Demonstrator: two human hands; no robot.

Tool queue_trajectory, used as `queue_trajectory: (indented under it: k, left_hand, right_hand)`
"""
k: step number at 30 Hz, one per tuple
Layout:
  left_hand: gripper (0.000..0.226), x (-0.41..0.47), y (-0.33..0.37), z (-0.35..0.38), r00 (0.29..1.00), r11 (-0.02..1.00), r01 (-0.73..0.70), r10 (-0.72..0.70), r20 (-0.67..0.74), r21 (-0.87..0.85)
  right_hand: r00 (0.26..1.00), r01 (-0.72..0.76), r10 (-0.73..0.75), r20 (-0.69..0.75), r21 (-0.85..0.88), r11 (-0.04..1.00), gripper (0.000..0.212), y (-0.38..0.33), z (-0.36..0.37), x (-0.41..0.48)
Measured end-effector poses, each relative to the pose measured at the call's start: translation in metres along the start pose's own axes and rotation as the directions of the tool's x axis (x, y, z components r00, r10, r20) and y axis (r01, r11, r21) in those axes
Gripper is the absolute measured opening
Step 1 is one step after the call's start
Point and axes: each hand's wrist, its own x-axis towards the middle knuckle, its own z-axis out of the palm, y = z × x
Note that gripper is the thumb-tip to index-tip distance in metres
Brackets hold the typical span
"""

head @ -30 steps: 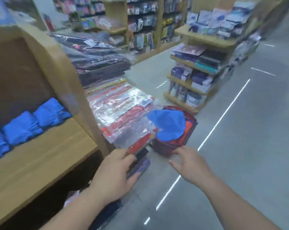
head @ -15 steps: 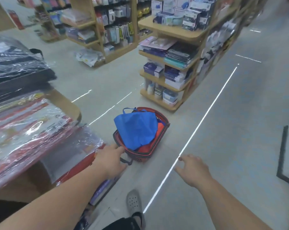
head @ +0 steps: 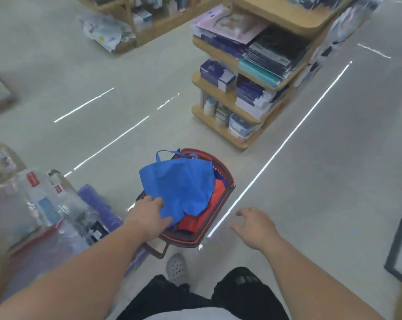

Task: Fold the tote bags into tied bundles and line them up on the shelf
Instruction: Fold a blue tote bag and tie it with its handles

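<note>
Far L of red basket [head: 230,179]: plastic-wrapped packs [head: 40,204], blurry. L hand [head: 146,218] is at the basket's near-L edge, fingers & thumb clamped on a corner of the blue tote bag [head: 183,183]. Bag lies crumpled on top inside the basket, handle loop up at far side, w/ red fabric [head: 195,220] under it. Grey shoe [head: 176,269] just on near side of basket. R hand [head: 255,225] hovers just R of basket, fingers apart, holding nothing. Wooden shelf unit [head: 287,19] stands beyond basket, to R.
</note>
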Motion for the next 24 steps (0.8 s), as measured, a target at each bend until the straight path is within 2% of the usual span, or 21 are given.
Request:
queue_trajectory:
  k: [4,8,12,15,21,24]
  left_hand:
    - [0.053,0.059,0.002,0.001,0.995,0.993,0.094,-0.095,-0.013,-0.074]
    - [0.054,0.12,-0.003,0.017,0.965,0.948,0.255,-0.261,-0.005,-0.192]
    - [0.055,0.172,-0.014,0.058,0.917,0.885,0.395,-0.396,0.046,-0.248]
    - [0.056,0.209,-0.028,0.096,0.893,0.859,0.448,-0.443,0.08,-0.249]
    - [0.063,0.272,-0.071,0.178,0.844,0.808,0.534,-0.526,0.106,-0.248]
    - [0.063,0.291,-0.088,0.213,0.829,0.774,0.557,-0.543,0.136,-0.302]
  right_hand:
    - [0.995,0.065,-0.064,0.074,-0.015,0.998,0.043,-0.007,-0.013,0.089]
    - [0.977,0.114,-0.114,0.179,0.01,0.993,0.034,-0.006,-0.009,0.194]
    - [0.956,0.104,-0.096,0.276,-0.013,0.995,0.045,-0.015,0.018,0.293]
    - [0.959,0.065,-0.064,0.276,0.006,0.998,0.045,-0.031,0.048,0.346]
    - [0.957,-0.012,0.02,0.288,-0.03,0.999,0.07,-0.03,0.127,0.428]
    - [0.963,-0.048,0.047,0.265,-0.002,0.999,0.076,-0.024,0.155,0.453]
